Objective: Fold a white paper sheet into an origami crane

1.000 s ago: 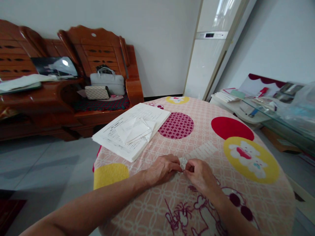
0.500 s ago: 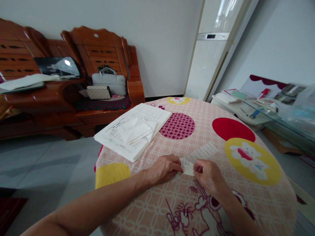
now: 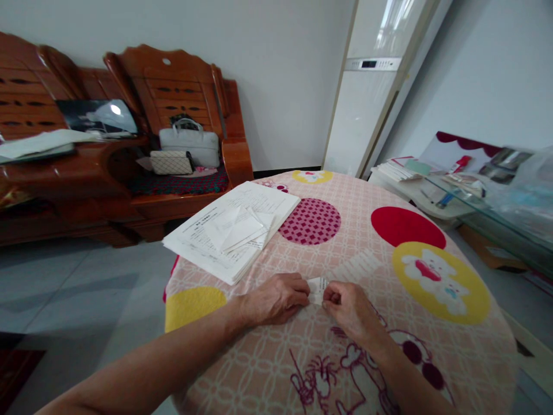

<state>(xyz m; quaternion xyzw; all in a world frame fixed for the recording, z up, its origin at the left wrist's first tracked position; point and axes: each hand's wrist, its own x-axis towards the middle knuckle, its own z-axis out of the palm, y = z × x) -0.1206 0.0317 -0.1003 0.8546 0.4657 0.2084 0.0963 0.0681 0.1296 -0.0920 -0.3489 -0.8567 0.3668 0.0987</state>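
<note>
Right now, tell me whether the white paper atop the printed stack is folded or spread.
Folded: the white paper shows creases and overlapping, angled edges on the stack.

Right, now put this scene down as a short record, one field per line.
Left hand: the left hand, fingertips at the left edge of the small paper
Right hand: the right hand, fingertips pinched at its right edge
Paper between hands: white, some print showing; exact folds too small to tell
Surface: round table with a patterned pink cloth
On the table, farther left: printed sheets in a stack, folded papers on top
Background: grey bag and quilted purse on a wooden seat
</note>
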